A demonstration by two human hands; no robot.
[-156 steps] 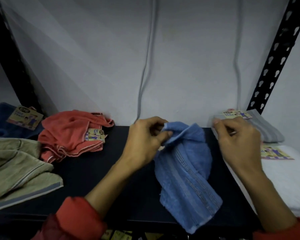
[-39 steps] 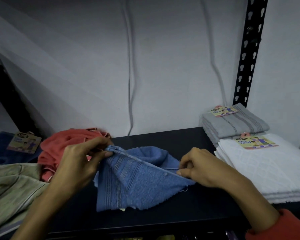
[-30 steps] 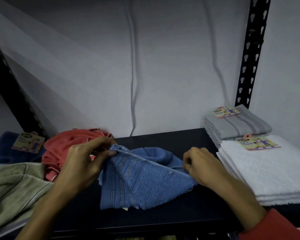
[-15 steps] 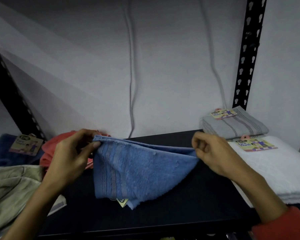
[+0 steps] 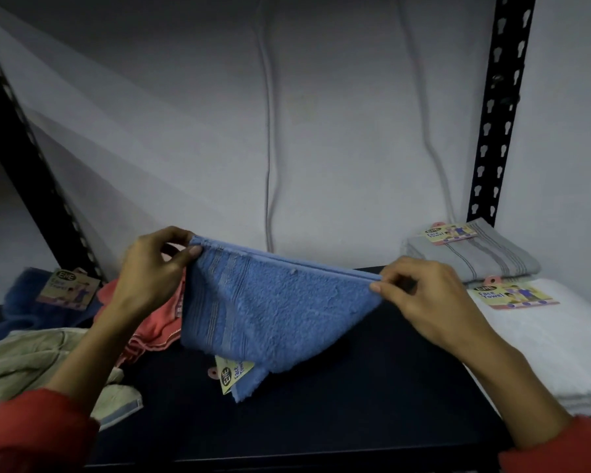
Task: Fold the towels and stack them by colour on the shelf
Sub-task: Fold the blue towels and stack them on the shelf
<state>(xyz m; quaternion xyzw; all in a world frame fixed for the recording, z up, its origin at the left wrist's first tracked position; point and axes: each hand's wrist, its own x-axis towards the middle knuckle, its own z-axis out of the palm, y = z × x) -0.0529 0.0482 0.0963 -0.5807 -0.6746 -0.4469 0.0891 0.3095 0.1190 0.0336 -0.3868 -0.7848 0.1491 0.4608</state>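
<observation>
the dark shelf runs across the lower part of the view, and everything below is placed against it. at its right end lies a folded white towel stack with a paper label on top, and behind that, against the wall, a folded grey towel with its own label. at the shelf's left end sits a loose olive towel, with a crumpled coral towel behind it and a dark blue towel furthest back.

above the shelf's middle the blue towel is held up, doubled. its top edge, the long axis, runs left to right and slopes slightly down toward the right. the cloth hangs in a rough triangle whose tip points down, low over the shelf; whether it touches cannot be told. a tag shows by that tip.

the left hand pinches the towel's upper left corner; the right hand pinches the upper right corner between thumb and fingers.
</observation>
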